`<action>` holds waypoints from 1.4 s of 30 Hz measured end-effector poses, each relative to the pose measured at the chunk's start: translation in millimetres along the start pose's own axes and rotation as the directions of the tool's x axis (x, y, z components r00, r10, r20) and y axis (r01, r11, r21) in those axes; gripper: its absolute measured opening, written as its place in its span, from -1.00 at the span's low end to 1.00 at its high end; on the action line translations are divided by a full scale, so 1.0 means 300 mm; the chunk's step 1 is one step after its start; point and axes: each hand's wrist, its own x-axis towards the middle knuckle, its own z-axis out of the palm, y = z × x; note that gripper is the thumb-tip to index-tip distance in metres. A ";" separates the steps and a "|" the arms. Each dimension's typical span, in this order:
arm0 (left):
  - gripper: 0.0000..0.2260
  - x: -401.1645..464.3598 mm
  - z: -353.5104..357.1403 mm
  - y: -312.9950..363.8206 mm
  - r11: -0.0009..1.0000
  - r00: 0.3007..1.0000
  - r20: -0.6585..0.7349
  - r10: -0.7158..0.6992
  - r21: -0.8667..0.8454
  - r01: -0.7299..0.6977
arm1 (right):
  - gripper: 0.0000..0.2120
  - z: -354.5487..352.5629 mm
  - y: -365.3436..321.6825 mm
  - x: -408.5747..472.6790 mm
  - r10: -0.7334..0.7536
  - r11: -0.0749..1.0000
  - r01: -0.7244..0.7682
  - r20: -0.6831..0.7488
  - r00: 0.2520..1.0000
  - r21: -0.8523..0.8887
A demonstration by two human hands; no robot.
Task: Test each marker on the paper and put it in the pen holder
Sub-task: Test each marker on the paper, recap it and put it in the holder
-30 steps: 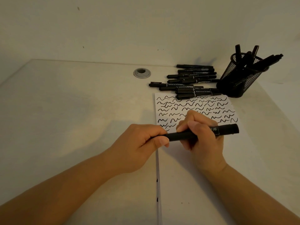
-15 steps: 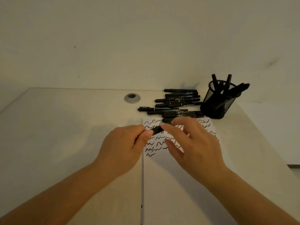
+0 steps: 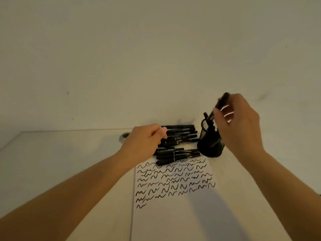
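Note:
My right hand (image 3: 241, 122) holds a black marker (image 3: 221, 102) tilted over the mouth of the black mesh pen holder (image 3: 209, 143), which stands at the back right with other markers in it. My left hand (image 3: 145, 141) hovers with loosely curled fingers over the left end of a pile of several black markers (image 3: 178, 145) lying behind the paper; I cannot tell if it touches one. The white paper (image 3: 173, 206) carries several rows of black squiggles across its upper half.
A round grey cable grommet (image 3: 123, 136) sits in the pale desk (image 3: 60, 162) just left of my left hand. A plain wall rises right behind the desk. The desk's left edge runs diagonally at the far left.
My right hand has lifted the marker from the paper up to the pen holder. My left hand has let go and moved back to the marker pile. The view has tilted upward.

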 end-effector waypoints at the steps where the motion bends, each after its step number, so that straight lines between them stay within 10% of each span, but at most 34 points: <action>1: -0.76 0.045 0.010 -0.016 0.997 0.999 0.025 -0.025 0.073 0.023 | -0.84 -0.005 0.026 0.021 0.055 0.998 -0.055 -0.012 0.998 0.041; 19: -0.72 0.396 0.245 -0.210 0.905 0.970 0.181 -0.161 0.420 0.072 | -0.64 0.056 0.194 0.095 -0.022 0.979 0.057 0.179 0.984 -0.196; 34: -0.76 0.422 0.232 -0.238 0.952 0.989 0.094 -0.112 0.296 0.079 | -0.57 0.101 0.194 0.107 0.045 0.855 0.204 0.461 0.886 -0.476; 42: -0.77 0.253 0.054 -0.138 0.982 0.993 -0.108 0.057 0.184 -0.037 | -0.75 0.048 0.044 0.016 -0.139 0.971 0.169 0.176 0.975 -0.168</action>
